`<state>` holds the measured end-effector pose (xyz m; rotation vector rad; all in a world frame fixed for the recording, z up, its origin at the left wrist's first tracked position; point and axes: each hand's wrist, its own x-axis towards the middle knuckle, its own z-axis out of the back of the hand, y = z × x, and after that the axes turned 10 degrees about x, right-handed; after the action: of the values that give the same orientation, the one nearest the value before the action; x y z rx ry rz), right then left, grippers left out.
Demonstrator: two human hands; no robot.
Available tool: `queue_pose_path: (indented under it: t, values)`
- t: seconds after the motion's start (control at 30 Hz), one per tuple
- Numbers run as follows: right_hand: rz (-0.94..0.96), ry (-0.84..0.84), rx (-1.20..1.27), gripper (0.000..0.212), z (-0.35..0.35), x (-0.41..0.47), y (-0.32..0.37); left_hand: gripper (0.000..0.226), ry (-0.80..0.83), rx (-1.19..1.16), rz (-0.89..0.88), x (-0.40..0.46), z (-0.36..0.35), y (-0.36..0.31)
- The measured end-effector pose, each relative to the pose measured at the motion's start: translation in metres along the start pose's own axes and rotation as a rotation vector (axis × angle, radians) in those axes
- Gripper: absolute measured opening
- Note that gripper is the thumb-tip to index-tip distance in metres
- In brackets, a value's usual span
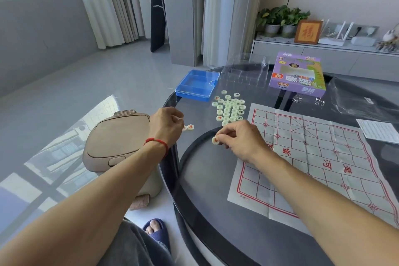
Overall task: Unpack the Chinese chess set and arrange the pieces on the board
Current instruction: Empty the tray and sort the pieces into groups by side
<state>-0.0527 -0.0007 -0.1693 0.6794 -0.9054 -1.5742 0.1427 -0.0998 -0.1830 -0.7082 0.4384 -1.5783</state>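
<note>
From the head camera, a round dark glass table (216, 211) fills the right half of the scene. On it lies the paper board (313, 157), unfolded and creased, with red grid lines and red characters; no piece stands on it. Just left of the board's far corner sits a loose pile of pale round pieces (230, 108), some showing red marks, some dark ones, many blank side up.

The right hand (241, 138) hovers at the board's left edge, near the pile, with thumb and fingertips curled around one red-marked piece (215, 140), pinching it just above the glass. The left hand (167, 124) is at the table's left rim, fingers loosely curled; whether it grips anything I cannot tell, as the fingertips are turned away. Just right of it two red-marked pieces (190, 127) lie on the glass, one partly hidden by the hand. A red string bracelet (158, 142) circles the left wrist.

Farther off, a blue plastic case (197, 86) rests at the far left of the table, a clear plastic tray (246, 71) to its right, then the purple box (299, 75). A white leaflet (380, 130) lies at the right edge. On the floor to the left stands a beige pedal bin (116, 136).
</note>
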Motion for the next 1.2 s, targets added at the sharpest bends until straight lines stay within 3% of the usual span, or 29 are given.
queue_pose_path:
  t: [0.07, 0.17, 0.23, 0.33, 0.47, 0.6, 0.83, 1.2]
  values:
    - [-0.074, 0.054, 0.12, 0.006, 0.0, 0.002, 0.0, 0.01, 0.091, -0.032, -0.069, -0.016, 0.005, -0.013]
    - [-0.084, 0.138, 0.263, 0.007, 0.0, 0.005, 0.002, 0.015, 0.355, -0.139, -0.112, -0.048, 0.007, -0.034]
    - [-0.075, 0.196, 0.309, 0.008, 0.0, 0.004, 0.005, 0.02, 0.39, -0.183, -0.117, -0.058, 0.007, -0.039]
    - [-0.048, 0.14, 0.262, 0.012, 0.001, 0.005, 0.005, 0.012, 0.34, -0.178, -0.081, -0.054, 0.009, -0.034]
    - [0.148, -0.176, -0.376, 0.018, 0.009, 0.01, -0.002, 0.014, 0.199, -0.024, -0.094, -0.034, 0.014, -0.013]
    - [0.26, -0.073, -0.712, 0.026, 0.007, 0.01, -0.016, 0.012, 0.201, 0.084, -0.121, -0.029, 0.013, 0.002]
    - [0.415, -0.055, -0.67, 0.019, 0.012, 0.005, -0.019, 0.012, 0.115, 0.192, -0.191, -0.028, 0.006, 0.001]
    - [0.471, -0.013, -0.678, 0.02, 0.009, 0.001, -0.018, 0.006, 0.049, 0.196, -0.179, -0.015, -0.002, 0.007]
